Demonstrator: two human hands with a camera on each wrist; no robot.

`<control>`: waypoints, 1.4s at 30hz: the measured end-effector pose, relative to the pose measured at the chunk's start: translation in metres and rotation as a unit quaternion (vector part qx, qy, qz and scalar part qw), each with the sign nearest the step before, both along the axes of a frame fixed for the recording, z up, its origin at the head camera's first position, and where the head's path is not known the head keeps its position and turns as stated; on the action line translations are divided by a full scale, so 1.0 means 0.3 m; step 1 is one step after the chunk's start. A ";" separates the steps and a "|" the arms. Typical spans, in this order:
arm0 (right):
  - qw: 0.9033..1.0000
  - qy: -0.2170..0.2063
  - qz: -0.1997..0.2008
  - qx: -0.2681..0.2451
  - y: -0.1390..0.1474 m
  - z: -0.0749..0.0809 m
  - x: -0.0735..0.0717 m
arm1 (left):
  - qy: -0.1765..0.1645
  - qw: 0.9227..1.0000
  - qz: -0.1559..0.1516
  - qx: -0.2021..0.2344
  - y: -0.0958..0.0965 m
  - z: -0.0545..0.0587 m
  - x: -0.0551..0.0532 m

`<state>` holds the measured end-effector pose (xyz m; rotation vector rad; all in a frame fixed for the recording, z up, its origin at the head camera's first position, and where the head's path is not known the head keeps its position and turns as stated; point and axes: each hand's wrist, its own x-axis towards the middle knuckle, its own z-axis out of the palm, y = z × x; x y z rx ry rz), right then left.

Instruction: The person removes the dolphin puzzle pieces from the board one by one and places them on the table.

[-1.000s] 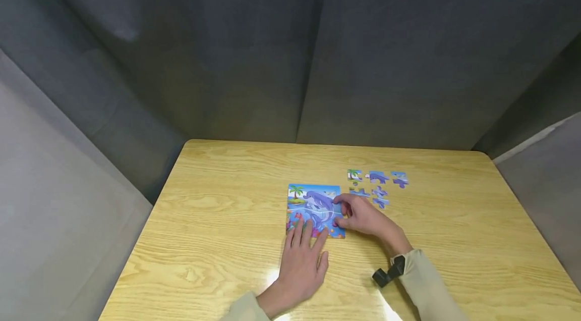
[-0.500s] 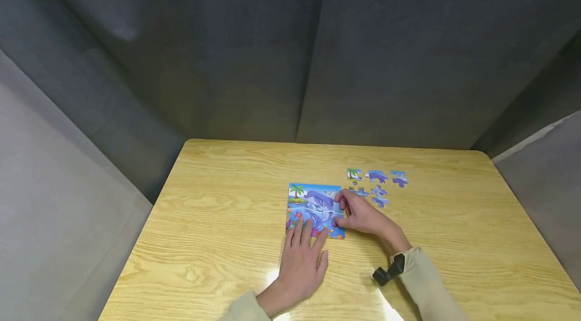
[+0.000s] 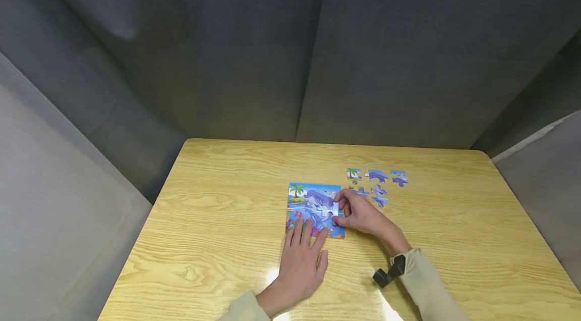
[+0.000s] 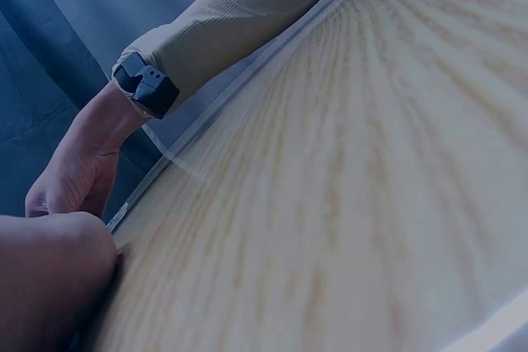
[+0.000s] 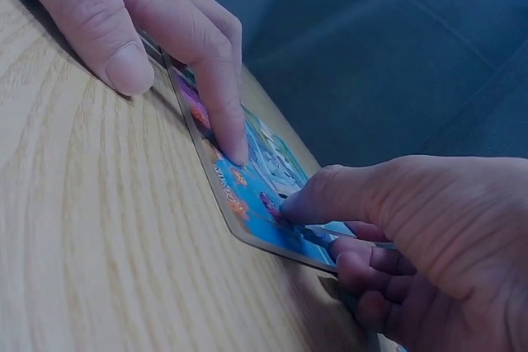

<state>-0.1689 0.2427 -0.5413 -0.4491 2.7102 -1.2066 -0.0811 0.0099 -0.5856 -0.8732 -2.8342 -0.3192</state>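
A square dolphin jigsaw puzzle lies on the wooden table in the head view. My left hand rests on its lower edge with fingers spread and straight. At the puzzle's right side my right hand pinches a puzzle piece between thumb and fingers. Pale patches show around this piece. From the right wrist view, the right thumb sits over the blue corner area, other fingers curled at the edge. A left fingertip presses the puzzle's picture nearby. The left wrist view shows mostly table.
Behind the puzzle, to the right, lie several loose pieces: a palm tree piece, a dolphin piece, a blue and purple piece and others close by. A dark curtain hangs behind the table's far edge.
Pale patches have appeared at the pinched piece by the right fingers, where the dolphin picture looked unbroken a second ago. Both hands stay nearly in place.
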 end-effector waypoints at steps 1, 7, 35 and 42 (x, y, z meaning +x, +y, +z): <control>1.000 0.001 -0.001 -0.001 0.000 0.000 0.000 | 0.001 1.000 0.000 -0.001 -0.001 0.000 0.000; 1.000 0.029 -0.002 0.009 0.008 -0.009 -0.009 | 0.000 1.000 0.001 -0.005 -0.001 0.000 -0.001; 0.997 0.065 0.006 0.036 0.060 -0.023 -0.017 | 0.011 1.000 -0.016 0.014 -0.003 0.005 -0.006; 0.994 0.108 0.013 0.007 0.080 -0.041 -0.006 | 0.013 1.000 -0.018 0.015 -0.003 0.002 -0.005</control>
